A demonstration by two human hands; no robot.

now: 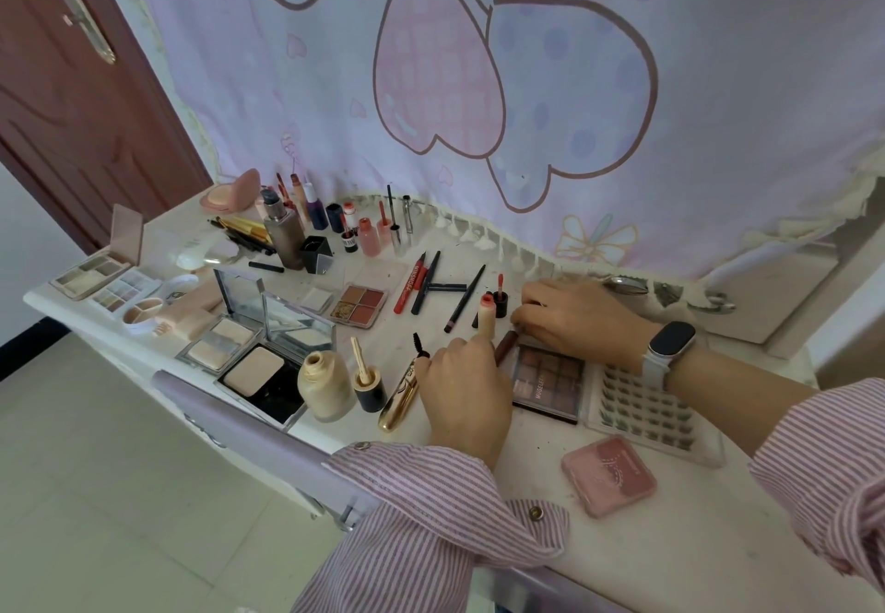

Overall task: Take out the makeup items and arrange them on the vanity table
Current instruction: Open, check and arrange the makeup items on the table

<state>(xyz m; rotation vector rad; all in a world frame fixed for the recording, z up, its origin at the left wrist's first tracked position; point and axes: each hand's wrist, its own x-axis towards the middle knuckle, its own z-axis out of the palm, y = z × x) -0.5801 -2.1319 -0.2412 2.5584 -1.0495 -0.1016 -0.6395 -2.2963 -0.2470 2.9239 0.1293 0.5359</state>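
Fingers (483,325) of my left hand (462,387) are pinching a slim brown lip-gloss tube (506,345) beside the dark eyeshadow palette (546,382); right hand (570,320) is curling over it, grasp unclear. Judging it light, rigid, slick; gripping mid-barrel.

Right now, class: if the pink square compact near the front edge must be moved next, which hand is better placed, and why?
Probably the left hand. It lies nearer the pink compact, though it seems to hold the mascara wand. The right hand sits farther back, fingers curled at a small brown tube.
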